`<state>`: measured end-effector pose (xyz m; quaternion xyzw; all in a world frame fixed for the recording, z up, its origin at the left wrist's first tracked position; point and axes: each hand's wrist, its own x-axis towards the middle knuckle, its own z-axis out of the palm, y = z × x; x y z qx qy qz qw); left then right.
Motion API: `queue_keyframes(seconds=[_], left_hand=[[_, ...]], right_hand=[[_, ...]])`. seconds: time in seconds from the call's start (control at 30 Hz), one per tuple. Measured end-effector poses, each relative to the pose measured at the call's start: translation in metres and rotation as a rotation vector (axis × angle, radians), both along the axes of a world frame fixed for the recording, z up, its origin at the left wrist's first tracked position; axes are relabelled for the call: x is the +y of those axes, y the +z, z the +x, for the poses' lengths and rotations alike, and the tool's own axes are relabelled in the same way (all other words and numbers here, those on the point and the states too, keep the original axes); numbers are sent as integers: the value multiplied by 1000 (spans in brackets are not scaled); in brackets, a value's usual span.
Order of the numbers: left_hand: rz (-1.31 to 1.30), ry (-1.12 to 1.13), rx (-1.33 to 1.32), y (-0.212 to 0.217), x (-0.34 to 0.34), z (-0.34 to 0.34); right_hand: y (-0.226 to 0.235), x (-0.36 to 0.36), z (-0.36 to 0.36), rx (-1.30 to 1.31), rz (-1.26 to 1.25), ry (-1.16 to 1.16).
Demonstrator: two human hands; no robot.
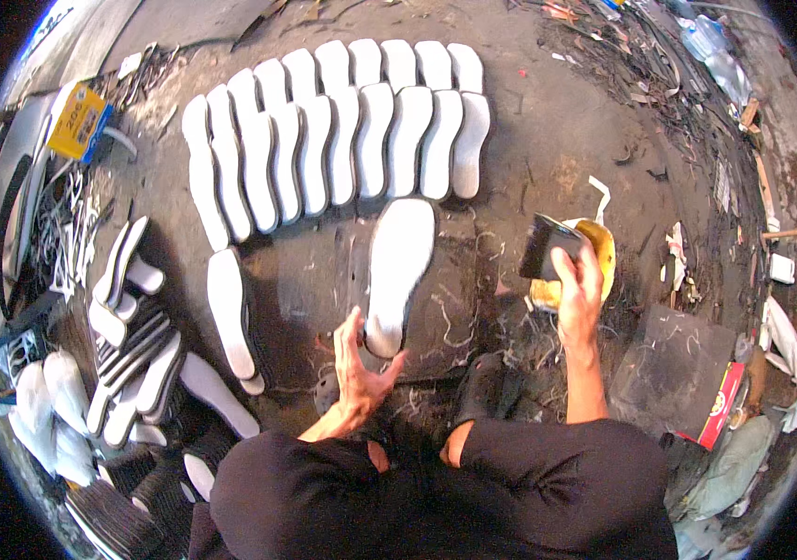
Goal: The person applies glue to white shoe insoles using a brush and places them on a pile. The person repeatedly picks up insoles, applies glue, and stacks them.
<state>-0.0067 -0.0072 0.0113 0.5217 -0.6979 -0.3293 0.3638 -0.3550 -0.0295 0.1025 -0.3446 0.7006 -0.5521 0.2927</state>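
A single white shoe sole [403, 257] with a dark edge lies on a dark board [450, 280] in front of me. My left hand [366, 378] is at its heel end, thumb on one side and fingers on the other, steadying it. Off to the right, my right hand [578, 280] grips a flat, dark, rectangular piece [546, 246] between thumb and fingers. That hand is over a yellow, bowl-like container [606, 252], whose inside it partly hides. Beyond the board, two overlapping rows of white soles [314, 154] are spread on the ground.
Left of the board lies another sole [228, 308]. A loose heap of soles [141, 364] and dark stacks sit further left, below a yellow-and-blue box [79, 121]. To the right are a dark flat sheet [669, 369], a red box [720, 406] and scraps along the edge.
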Motion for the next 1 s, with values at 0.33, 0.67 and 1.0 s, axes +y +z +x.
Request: queue_keyframes(seconds=[0.33, 0.67, 1.0], left_hand=[[-96, -25, -9, 10, -380, -268], [19, -85, -105, -21, -407, -317], [-118, 471, -543, 12, -128, 66]], right_hand=[[25, 72, -58, 41, 175, -143], [45, 114, -88, 63, 332, -471], [-16, 7, -115, 904, 436, 3]])
